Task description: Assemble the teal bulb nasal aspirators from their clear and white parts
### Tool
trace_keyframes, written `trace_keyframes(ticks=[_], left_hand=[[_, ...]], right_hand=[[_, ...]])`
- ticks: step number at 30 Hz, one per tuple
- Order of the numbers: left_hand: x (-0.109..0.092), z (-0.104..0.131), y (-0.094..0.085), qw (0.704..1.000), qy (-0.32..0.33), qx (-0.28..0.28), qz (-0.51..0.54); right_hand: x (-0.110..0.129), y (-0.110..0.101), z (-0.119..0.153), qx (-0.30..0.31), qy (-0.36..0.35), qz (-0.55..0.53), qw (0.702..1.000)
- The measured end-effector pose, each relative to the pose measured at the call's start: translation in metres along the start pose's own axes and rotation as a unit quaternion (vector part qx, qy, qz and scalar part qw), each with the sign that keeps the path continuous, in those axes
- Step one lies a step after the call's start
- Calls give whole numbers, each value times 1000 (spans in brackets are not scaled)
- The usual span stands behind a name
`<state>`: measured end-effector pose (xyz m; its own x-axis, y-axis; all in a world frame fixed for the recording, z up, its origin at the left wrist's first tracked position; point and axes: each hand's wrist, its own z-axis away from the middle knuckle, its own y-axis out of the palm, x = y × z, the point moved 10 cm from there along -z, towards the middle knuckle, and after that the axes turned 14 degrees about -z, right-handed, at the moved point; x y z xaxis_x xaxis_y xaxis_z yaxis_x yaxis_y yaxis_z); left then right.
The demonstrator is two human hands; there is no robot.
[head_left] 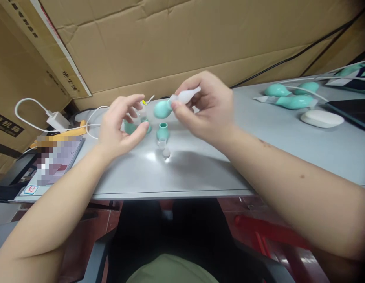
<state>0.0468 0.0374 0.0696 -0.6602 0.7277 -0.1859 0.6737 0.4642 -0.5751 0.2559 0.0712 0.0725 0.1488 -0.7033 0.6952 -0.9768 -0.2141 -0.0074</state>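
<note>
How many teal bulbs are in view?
5 clear: held bulb in right hand; standing bulb; on the right, left bulb, back bulb, front bulb. Partly hidden teal pieces by left hand may be more.

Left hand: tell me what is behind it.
Behind the left hand, teal pieces show on the table, framed by its thumb and fingers. Their full shapes, and anything directly behind the palm, are covered.

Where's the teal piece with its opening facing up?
In the head view, the teal piece stands mid-frame on the gray desk, between the left hand and the right hand, with a small clear piece at its near side.
</note>
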Motion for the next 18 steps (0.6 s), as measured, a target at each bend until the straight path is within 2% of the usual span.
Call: trace_keyframes(ticks=[2, 3, 7, 12, 18], left_hand=[[-11, -1, 0, 998, 51, -3, -27], [-14, 0, 5, 997, 67, 16, -34], [-14, 5, 30, 989, 61, 136, -22], [-15, 2, 34, 980, 43, 191, 39], [-9, 0, 39, 972, 12, 222, 72]], right_hand=[[3, 23, 8, 63, 16, -6, 998], [4, 33, 12, 86, 17, -9, 996], [-8, 52, 17, 139, 54, -59, 987], [-36, 52, 11, 130, 139, -231, 954], [-57, 50, 11, 104, 193, -291, 931]])
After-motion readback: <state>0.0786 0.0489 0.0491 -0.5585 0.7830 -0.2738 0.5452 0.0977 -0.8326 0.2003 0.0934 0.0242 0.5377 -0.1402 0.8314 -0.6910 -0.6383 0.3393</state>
